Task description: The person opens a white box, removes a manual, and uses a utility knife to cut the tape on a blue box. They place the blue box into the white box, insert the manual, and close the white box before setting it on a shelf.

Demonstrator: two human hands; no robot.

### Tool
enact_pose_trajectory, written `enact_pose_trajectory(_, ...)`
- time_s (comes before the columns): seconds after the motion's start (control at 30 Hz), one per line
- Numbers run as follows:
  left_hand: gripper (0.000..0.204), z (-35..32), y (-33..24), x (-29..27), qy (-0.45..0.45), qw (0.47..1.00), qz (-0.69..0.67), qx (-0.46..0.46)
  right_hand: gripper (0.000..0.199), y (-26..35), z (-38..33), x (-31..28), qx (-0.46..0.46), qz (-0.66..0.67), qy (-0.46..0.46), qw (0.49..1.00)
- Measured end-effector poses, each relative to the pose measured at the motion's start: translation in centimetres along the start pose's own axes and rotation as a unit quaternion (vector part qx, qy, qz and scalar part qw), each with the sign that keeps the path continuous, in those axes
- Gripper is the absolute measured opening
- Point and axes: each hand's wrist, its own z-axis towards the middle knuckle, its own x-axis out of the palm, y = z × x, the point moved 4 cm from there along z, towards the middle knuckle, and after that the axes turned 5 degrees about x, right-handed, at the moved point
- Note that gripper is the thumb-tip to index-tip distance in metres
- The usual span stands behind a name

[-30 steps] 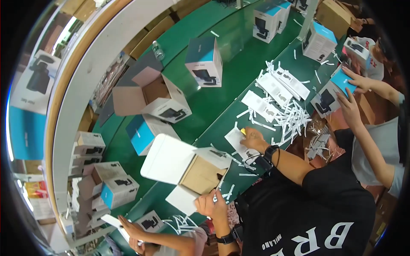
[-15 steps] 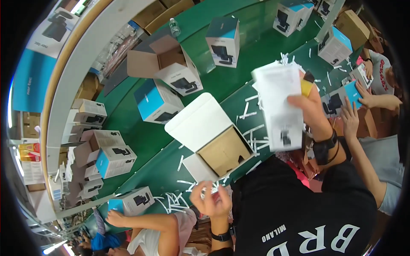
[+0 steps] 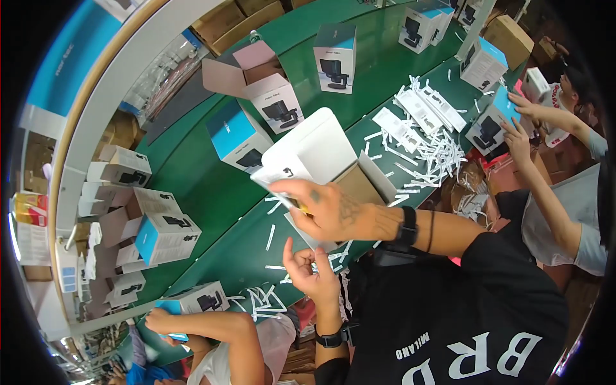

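- While the right hand reaches across the middle of the frame, its grip is closed on a white leaflet, held over the open box.
- The open box sits mid-frame on the green bench, white lid up.
- Left hand, just below, is half curled and empty, palm up.
- White paper strips lie scattered at upper right.

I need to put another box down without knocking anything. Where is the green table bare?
Bare green table lies between the blue-topped box and the stacked boxes at left. Another patch lies between the upright box and the far boxes. The paper strips crowd the near edge.
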Motion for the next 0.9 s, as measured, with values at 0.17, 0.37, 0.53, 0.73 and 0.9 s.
enact_pose_trajectory(0.17, 0.056, 1.2, 0.5, -1.3, 0.025, 1.0, -0.001, 0.006, 0.054, 3.1, -0.6, -3.5, 0.014, 0.086, -0.06, 0.994)
enact_pose_trajectory(0.37, 0.056, 1.6, 0.0, -1.7, 0.039, 0.999, 0.019, 0.024, 0.056, 1.2, 0.3, -3.5, 0.136, -0.068, 0.082, 0.985)
enact_pose_trajectory(0.53, 0.066, 2.3, -1.0, -2.0, 0.042, 0.995, 0.071, 0.056, 0.056, 0.3, 0.5, -3.2, 0.137, -0.022, 0.078, 0.987)
enact_pose_trajectory(0.73, 0.082, 8.8, -7.8, -0.5, 0.049, 0.949, 0.189, 0.246, 0.062, 1.0, -0.4, -2.8, 0.19, 0.14, 0.112, 0.965)
enact_pose_trajectory(0.9, 0.072, 13.5, -7.9, 1.2, 0.236, 0.946, 0.137, 0.175, 0.065, 1.2, -1.0, -3.1, 0.19, 0.186, 0.141, 0.954)
